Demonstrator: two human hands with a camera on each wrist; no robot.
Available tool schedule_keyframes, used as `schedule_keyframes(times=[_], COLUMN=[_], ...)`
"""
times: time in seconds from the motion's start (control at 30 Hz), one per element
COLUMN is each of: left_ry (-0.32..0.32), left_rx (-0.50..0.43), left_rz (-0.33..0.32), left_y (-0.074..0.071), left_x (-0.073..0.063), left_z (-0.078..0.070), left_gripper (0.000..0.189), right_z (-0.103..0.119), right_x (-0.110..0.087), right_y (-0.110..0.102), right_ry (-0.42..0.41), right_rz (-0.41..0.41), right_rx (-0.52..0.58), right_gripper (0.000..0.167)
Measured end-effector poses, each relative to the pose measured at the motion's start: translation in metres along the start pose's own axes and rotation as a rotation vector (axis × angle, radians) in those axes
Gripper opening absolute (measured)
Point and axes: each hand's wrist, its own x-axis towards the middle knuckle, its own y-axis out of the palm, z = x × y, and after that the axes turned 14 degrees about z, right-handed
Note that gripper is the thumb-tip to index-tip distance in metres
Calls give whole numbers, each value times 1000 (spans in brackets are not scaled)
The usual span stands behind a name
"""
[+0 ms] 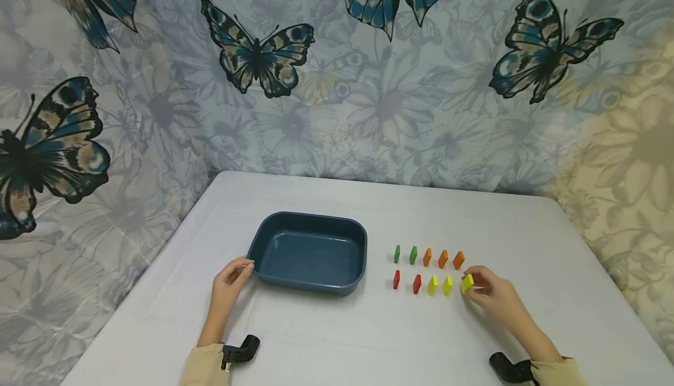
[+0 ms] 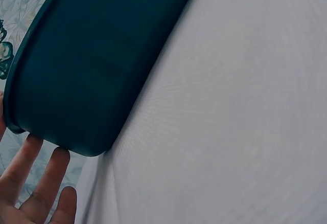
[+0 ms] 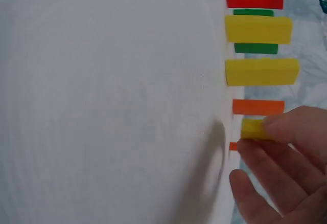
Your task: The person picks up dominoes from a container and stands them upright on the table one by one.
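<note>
My left hand [image 1: 230, 278] is at the left end of a dark blue rectangular dish [image 1: 310, 285], fingertips touching its outer side by the rim. In the left wrist view, slightly bent fingers [image 2: 48, 180] lie against the dish wall [image 2: 87, 70]; the thumb is hidden. With thumb and fingers, my right hand [image 1: 492, 292] pinches a yellow block [image 1: 467, 283] at the right end of the front row. Whether that block touches the table cannot be told. Beside it stand two yellow blocks [image 3: 261, 72] and two red blocks [image 1: 417, 284].
Behind the front row stand two green blocks [image 1: 413, 255] and three orange blocks [image 1: 443, 259], upright. A white cloth covers the table [image 1: 342, 345]. Butterfly-patterned fabric [image 1: 389, 117] hangs along the far and left sides. The dish holds nothing visible.
</note>
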Motion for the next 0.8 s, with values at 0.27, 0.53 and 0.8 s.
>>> schedule_keyframes(times=[0.27, 0.53, 0.8], left_ry=[-28, -60, -111], left_rx=[-7, 0, -22], left_rz=[-3, 4, -19], left_y=[4, 6, 4], left_x=[0, 4, 6], left_z=[-22, -35, -11], left_gripper=[10, 13, 14], right_z=[-5, -11, -10], right_x=[-1, 1, -6], right_y=[3, 0, -1], right_ry=[28, 28, 105], right_rz=[29, 38, 93], right_rx=[-19, -34, 47], right_gripper=[34, 35, 42])
